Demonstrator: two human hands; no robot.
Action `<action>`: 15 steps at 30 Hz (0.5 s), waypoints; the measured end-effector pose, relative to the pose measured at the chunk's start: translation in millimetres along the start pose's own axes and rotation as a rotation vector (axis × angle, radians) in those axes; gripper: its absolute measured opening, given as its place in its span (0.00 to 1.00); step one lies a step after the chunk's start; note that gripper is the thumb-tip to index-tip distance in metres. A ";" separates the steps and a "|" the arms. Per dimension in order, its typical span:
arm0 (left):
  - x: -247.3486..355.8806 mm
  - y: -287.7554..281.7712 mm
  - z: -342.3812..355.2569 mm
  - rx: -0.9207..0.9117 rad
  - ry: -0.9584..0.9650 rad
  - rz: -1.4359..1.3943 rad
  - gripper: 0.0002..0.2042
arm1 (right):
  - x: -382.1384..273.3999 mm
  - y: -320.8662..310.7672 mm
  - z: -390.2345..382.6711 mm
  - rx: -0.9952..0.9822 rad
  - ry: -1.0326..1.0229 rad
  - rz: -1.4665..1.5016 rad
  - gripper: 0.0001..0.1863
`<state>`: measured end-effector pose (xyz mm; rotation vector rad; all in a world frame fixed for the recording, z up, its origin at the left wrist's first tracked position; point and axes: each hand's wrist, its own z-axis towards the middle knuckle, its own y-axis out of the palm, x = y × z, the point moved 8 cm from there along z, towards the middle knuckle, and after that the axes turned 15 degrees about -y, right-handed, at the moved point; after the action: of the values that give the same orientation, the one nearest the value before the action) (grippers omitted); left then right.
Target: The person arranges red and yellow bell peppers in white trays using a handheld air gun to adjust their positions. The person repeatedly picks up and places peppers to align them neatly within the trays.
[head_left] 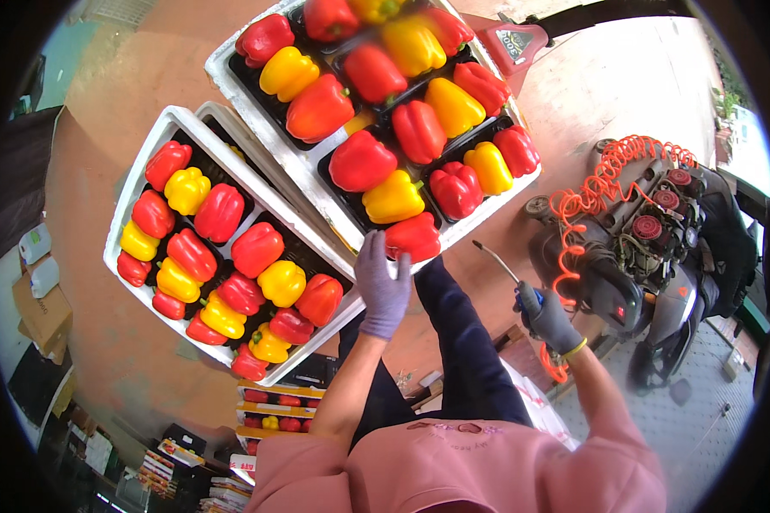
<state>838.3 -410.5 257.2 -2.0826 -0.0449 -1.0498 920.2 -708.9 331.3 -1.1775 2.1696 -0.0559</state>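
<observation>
At white box's [488, 206] near corner, red pepper [414, 238]; left hand [383, 289] beside it, unclenched, fingers extended, thumb apart, contact unclear. Farther right, right hand [546, 320] grasping blue-handled tool [500, 262], shaft angled up-left.

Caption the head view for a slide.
Left grip near a red bell pepper, right grip holding a blue-handled tool.
</observation>
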 end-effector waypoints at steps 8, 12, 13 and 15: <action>83.7 7.0 67.1 0.207 0.071 0.409 0.34 | -75.1 -4.0 94.4 -0.075 -0.299 -0.210 0.36; 96.0 10.5 109.2 0.263 0.076 0.603 0.35 | -154.6 14.0 163.9 -0.094 -0.698 -0.466 0.19; 95.1 13.9 113.7 0.243 0.077 0.626 0.34 | -167.2 19.4 183.2 -0.136 -0.657 -0.465 0.16; 91.8 18.5 116.9 0.229 0.083 0.646 0.31 | -206.1 25.3 206.7 -0.184 -0.752 -0.471 0.22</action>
<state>983.0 -373.3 268.5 -1.6664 0.4944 -0.6879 1096.5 -483.0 270.3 -1.4907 1.2417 0.3376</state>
